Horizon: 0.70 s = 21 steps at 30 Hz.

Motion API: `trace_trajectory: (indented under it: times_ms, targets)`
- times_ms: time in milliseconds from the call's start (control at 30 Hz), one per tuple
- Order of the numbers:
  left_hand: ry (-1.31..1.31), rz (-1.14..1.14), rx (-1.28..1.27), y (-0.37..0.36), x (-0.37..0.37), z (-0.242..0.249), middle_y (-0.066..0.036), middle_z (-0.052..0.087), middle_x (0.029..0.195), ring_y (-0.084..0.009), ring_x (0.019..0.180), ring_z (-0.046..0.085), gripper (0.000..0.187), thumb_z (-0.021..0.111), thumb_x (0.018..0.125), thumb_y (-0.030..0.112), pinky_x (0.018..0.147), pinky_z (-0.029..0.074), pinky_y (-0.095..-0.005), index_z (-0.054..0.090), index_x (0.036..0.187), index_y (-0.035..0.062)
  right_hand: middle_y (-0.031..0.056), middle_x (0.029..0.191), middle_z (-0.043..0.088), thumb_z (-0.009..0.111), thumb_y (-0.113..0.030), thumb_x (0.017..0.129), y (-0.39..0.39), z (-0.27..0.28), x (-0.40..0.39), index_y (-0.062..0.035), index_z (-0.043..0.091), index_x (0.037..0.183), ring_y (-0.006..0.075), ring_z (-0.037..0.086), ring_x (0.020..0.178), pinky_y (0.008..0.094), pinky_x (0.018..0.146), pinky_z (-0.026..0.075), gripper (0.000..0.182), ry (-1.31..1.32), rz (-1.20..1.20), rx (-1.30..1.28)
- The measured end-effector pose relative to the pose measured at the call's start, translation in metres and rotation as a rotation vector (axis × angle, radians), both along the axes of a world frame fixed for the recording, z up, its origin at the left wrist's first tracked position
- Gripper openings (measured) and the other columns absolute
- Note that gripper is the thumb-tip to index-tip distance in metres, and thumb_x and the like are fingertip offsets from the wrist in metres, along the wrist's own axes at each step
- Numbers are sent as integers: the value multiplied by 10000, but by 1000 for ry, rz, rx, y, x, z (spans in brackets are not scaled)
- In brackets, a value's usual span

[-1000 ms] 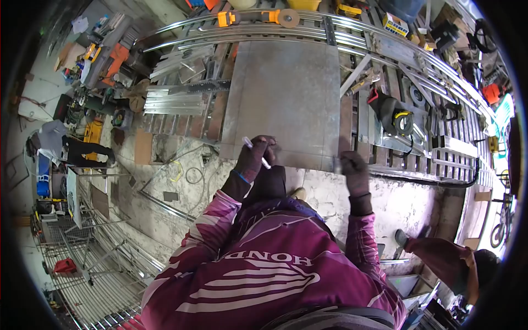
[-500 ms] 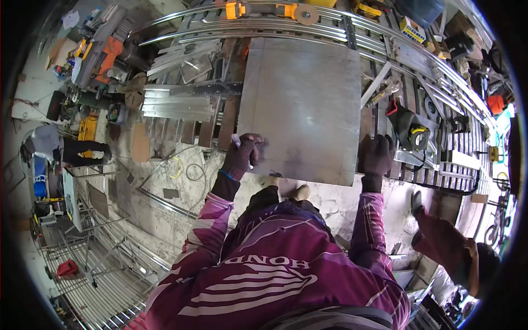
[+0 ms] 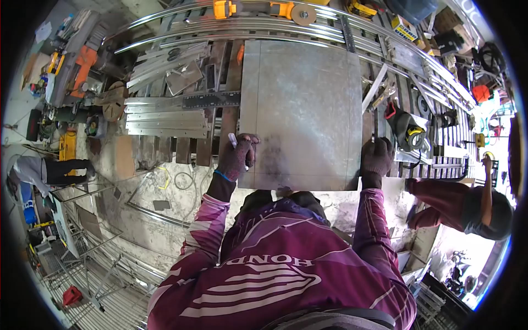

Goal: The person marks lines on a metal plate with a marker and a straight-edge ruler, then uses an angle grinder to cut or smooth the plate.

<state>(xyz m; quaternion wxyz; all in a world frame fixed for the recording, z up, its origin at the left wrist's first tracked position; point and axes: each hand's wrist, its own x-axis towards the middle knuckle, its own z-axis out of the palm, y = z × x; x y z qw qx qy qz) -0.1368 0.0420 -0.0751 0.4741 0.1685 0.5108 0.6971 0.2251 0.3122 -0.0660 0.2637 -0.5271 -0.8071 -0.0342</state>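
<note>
A large grey metal sheet [image 3: 302,115] lies flat on the slatted metal workbench [image 3: 206,135], with faint lines near its edges. My left hand [image 3: 238,155], in a dark glove, is closed around a pale marker-like stick [image 3: 232,141] at the sheet's lower left edge. At the lower right edge my right hand [image 3: 378,157], gloved too, rests against the sheet with its fingers bent; whether it grips the edge is hidden. A dark metal ruler [image 3: 212,99] lies left of the sheet.
An angle grinder [image 3: 269,9] and long shiny tubes lie beyond the sheet. Metal strips [image 3: 165,118] sit at left, a tape measure [image 3: 415,132] at right. One person [image 3: 467,206] is at the far right, another [image 3: 49,170] at the far left.
The view has shifted, and the sheet now sits straighter, its near edge level. Both hands remain at its sides. The person at right has moved up and raised an arm.
</note>
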Motion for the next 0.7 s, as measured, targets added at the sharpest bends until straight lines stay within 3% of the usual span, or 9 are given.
trace_trajectory:
  times_ms: [233, 367, 400, 467, 500, 567, 600, 633, 700]
  targets:
    - [132, 28, -270, 16, -38, 17, -40, 630, 816, -69, 515, 466, 152, 651, 967, 250, 452, 401, -267, 633, 945, 101, 172, 1110, 650, 646, -232, 873, -1, -2, -4, -87, 701, 1007, 410, 615, 1022, 518, 874, 494, 204, 20, -25, -32]
    - [517, 128, -342, 21, -79, 3, 2, 526, 708, -98, 559, 482, 159, 685, 866, 214, 469, 396, -295, 610, 921, 85, 167, 1110, 645, 612, -270, 890, 1, -4, -3, -83, 679, 1027, 412, 592, 1051, 521, 914, 469, 242, 28, -6, -68]
    - [511, 124, -349, 24, -87, 10, 2, 526, 708, -98, 559, 482, 159, 685, 866, 214, 469, 396, -295, 610, 921, 85, 165, 1113, 642, 602, -284, 893, 2, -5, -1, -82, 669, 1040, 413, 582, 1067, 521, 932, 458, 259, -4, -5, -66]
    - [167, 217, -510, 33, -104, 37, -16, 510, 721, -141, 646, 527, 154, 632, 835, 150, 548, 437, -330, 566, 955, 80, 164, 1115, 639, 591, -293, 896, 0, 0, -2, -80, 659, 1049, 413, 572, 1081, 522, 945, 449, 271, -31, -7, -98]
    - [167, 211, -514, 34, -123, 18, -16, 510, 721, -141, 646, 527, 154, 632, 835, 150, 548, 437, -330, 566, 955, 80, 163, 1116, 636, 580, -303, 900, -1, 2, -3, -79, 649, 1059, 414, 563, 1095, 523, 958, 440, 283, -52, -5, -121]
    - [462, 180, -498, 32, -159, -28, -44, 488, 736, -177, 734, 566, 174, 589, 823, 115, 629, 475, -372, 518, 975, 71, 164, 1110, 631, 579, -312, 900, 1, -2, -1, -77, 642, 1053, 416, 559, 1097, 525, 957, 441, 286, -44, -8, -121]
    - [701, 218, -452, 38, -154, -14, -128, 557, 785, -287, 783, 631, 203, 598, 816, 113, 697, 505, -436, 549, 1001, 45, 164, 1110, 630, 582, -327, 900, 2, -3, 0, -80, 644, 1056, 417, 561, 1090, 528, 953, 444, 299, -43, 1, -89]
    - [705, 217, -449, 48, -154, -5, -128, 557, 785, -287, 783, 631, 203, 598, 816, 113, 697, 505, -436, 549, 1001, 45, 165, 1110, 630, 585, -342, 899, 3, -4, 0, -82, 646, 1060, 419, 564, 1084, 531, 949, 447, 312, -40, 11, -58]
    - [1227, 254, -504, 67, -151, 14, -236, 610, 870, -420, 857, 651, 256, 601, 817, 109, 738, 518, -507, 586, 1060, 29, 166, 1117, 632, 591, -347, 896, 4, -5, 0, -87, 651, 1065, 421, 568, 1083, 534, 946, 452, 316, -37, -1, -68]
